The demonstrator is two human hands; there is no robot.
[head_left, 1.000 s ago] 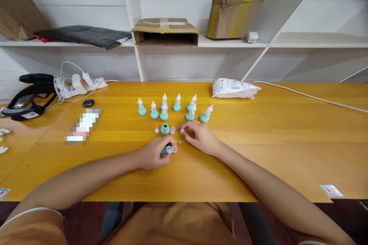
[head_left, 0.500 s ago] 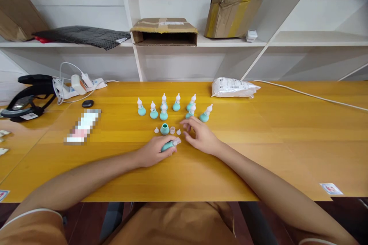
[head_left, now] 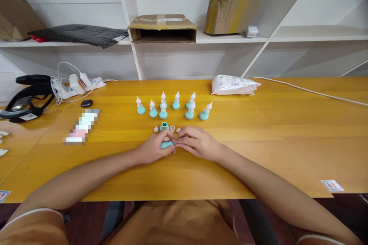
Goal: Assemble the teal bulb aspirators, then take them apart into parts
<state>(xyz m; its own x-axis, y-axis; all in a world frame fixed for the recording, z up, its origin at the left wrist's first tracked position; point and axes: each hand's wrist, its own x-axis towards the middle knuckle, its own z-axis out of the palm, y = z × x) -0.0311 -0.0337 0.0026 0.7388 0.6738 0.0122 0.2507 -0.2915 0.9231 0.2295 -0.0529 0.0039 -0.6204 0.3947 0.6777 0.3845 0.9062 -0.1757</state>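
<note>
My left hand [head_left: 153, 148] is wrapped round a teal bulb of a nasal aspirator [head_left: 166, 145], which lies on its side with its neck pointing right. The fingers of my right hand [head_left: 198, 142] are closed together at that neck and largely hide its clear end piece. Just beyond my hands stands an open teal bulb [head_left: 164, 126]. A clear collar [head_left: 172, 128] sits to its right and a small white tip [head_left: 156, 129] to its left. Another white tip [head_left: 178, 130] is partly covered by my right fingers. Farther back, several assembled aspirators [head_left: 189, 113] stand upright or slightly tilted.
A phone with a blurred screen [head_left: 83, 126], a black mouse-like object [head_left: 86, 103], a power strip with cables [head_left: 96, 82] and a black headset [head_left: 28, 99] are on the left. A white plastic package [head_left: 234, 85] lies at the back. Cardboard boxes [head_left: 162, 28] rest on the shelf.
My right hand has moved left and closed its fingers on the clear neck of the aspirator. My left hand keeps hold of the bulb. The view has shifted slightly.
</note>
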